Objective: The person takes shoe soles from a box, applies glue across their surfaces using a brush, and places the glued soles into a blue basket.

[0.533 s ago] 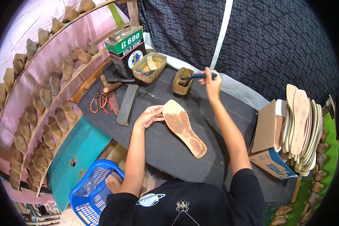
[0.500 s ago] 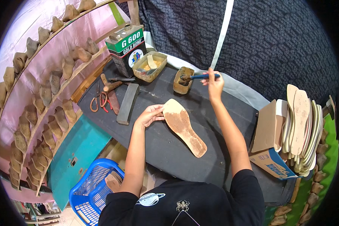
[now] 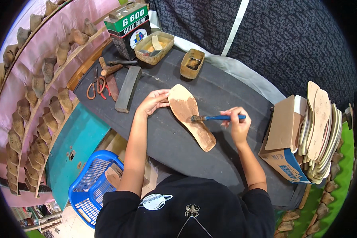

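Note:
My left hand (image 3: 154, 102) pinches the upper left edge of a tan insole (image 3: 186, 107), holding it over the dark tabletop. Brown smears cover much of the insole's face, with a paler border at its wide end. In my right hand (image 3: 238, 123) is a blue-handled brush (image 3: 218, 118). Its dark bristles touch the insole around the narrow middle. Beyond the insole stands a small brown-stained tub (image 3: 192, 63) with dark residue inside.
At the back left are a green-and-black can (image 3: 127, 29), a plastic container (image 3: 154, 47), a grey block (image 3: 128, 88), a hammer (image 3: 110, 77) and pliers (image 3: 101, 85). A box (image 3: 283, 142) with stacked insoles (image 3: 320, 123) stands right. Shoe lasts (image 3: 47, 73) line the left racks; a blue basket (image 3: 95, 186) sits below.
My right hand has brought the brush from the small tub down onto the insole. My left hand still holds the insole. The whole view has shifted slightly.

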The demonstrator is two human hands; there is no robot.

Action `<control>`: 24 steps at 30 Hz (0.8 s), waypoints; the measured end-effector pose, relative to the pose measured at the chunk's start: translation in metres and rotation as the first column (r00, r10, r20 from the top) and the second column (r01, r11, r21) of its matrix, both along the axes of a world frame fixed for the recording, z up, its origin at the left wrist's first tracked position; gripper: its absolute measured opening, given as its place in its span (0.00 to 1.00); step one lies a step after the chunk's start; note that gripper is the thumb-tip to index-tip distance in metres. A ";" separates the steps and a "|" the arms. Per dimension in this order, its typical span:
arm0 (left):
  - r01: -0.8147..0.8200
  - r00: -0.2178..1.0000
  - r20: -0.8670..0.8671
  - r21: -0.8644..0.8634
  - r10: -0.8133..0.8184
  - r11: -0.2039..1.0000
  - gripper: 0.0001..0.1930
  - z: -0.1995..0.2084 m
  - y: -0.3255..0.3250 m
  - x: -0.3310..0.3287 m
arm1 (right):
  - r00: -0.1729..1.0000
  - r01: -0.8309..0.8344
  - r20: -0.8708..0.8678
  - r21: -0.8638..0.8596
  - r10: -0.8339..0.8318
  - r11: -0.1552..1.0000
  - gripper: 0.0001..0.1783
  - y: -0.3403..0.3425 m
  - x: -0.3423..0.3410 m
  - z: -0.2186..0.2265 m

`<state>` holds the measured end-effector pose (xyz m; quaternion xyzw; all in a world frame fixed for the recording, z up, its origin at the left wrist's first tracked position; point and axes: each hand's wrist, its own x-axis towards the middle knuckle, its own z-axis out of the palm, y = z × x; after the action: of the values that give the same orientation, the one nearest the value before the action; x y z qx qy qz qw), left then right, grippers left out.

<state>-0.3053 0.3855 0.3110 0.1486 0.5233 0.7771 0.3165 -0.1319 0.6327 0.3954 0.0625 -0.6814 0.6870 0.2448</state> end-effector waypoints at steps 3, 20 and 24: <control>0.004 1.000 0.006 0.015 -0.004 1.000 0.16 0.001 0.000 0.001 | 0.992 0.003 -0.122 0.352 0.042 0.936 0.08 -0.006 0.010 -0.003; -0.003 1.000 -0.014 -0.016 0.003 1.000 0.15 0.005 0.002 0.005 | 0.944 0.048 -0.286 0.612 0.164 0.789 0.11 -0.003 0.006 0.006; -0.004 1.000 -0.011 -0.014 0.003 1.000 0.16 0.004 0.001 0.004 | 0.947 0.051 -0.296 0.530 0.128 0.847 0.06 -0.015 -0.003 0.004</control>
<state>-0.3013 0.3865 0.3150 0.1496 0.5309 0.7730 0.3134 -0.1345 0.6174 0.3998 0.2521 -0.7941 0.4571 0.3113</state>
